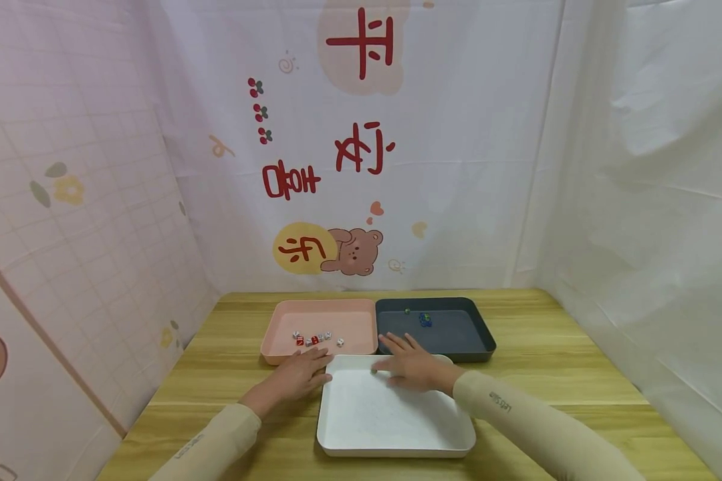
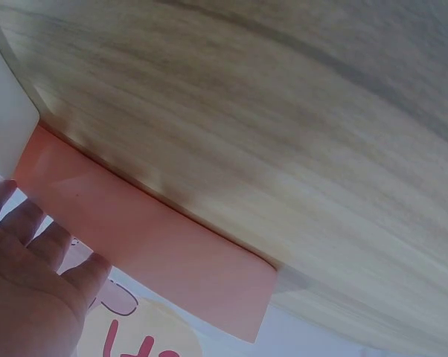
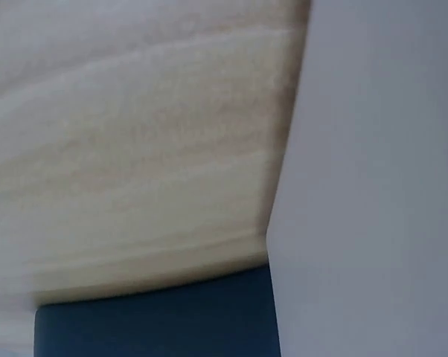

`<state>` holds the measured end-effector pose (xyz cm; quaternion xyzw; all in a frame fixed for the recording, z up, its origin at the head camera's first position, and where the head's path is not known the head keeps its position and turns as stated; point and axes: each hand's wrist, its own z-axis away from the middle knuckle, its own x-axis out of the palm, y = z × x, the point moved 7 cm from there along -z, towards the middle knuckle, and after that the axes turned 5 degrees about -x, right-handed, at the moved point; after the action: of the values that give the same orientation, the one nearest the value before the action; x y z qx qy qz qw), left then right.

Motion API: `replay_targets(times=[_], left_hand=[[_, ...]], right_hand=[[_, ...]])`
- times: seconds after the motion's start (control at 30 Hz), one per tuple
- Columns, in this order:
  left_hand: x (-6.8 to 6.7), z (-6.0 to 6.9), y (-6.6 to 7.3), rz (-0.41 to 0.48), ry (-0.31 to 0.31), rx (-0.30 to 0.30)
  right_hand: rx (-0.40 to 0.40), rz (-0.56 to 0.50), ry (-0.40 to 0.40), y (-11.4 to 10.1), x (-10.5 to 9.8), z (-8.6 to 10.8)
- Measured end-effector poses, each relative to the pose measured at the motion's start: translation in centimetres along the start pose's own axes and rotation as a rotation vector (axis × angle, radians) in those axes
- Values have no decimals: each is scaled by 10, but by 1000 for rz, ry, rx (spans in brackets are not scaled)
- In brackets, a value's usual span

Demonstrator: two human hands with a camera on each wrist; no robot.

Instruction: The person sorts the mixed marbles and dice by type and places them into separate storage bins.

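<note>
A white tray (image 1: pixel 397 427) lies at the front of the table. My left hand (image 1: pixel 301 371) is at its upper left corner, fingers stretched out along the rim and close to the pink tray (image 1: pixel 343 314). In the left wrist view, the fingers of the left hand (image 2: pixel 38 275) extend over the pink tray's wall (image 2: pixel 149 223). My right hand (image 1: pixel 414 366) reaches over the white tray's far part, fingers spread. One fingertip is at a small greenish die (image 1: pixel 374 371), apparently touching it. The right wrist view shows no hand.
White and red dice (image 1: pixel 315 339) lie in the pink tray. Beside it, a dark grey tray (image 1: pixel 481 334) holds a cluster of small blue and green dice (image 1: pixel 425 320) and a lone greenish one (image 1: pixel 407 311). Printed cloth (image 1: pixel 457 167) hangs behind the wooden table (image 1: pixel 553 374).
</note>
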<state>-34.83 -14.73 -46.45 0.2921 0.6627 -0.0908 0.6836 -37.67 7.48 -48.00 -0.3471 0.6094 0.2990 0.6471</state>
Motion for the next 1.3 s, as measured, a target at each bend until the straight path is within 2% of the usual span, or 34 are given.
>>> replay_targets(times=[0.1, 0.27, 0.53, 0.77, 0.97, 1.3], left_hand=[[1, 0, 0, 2, 1, -2], [1, -1, -1, 9, 2, -5], [2, -1, -2, 8, 3, -6], [2, -1, -3, 11, -1, -8], [2, -1, -2, 5, 1, -10], [1, -1, -1, 7, -3, -11]], right_hand=[[5, -7, 17, 0, 1, -1], [21, -15, 92, 3, -3, -3], [-9, -17, 98, 2, -4, -3], [50, -20, 137, 13, -2, -3], [38, -13, 152, 16, 0, -1], [49, -104, 223, 15, -8, 4]])
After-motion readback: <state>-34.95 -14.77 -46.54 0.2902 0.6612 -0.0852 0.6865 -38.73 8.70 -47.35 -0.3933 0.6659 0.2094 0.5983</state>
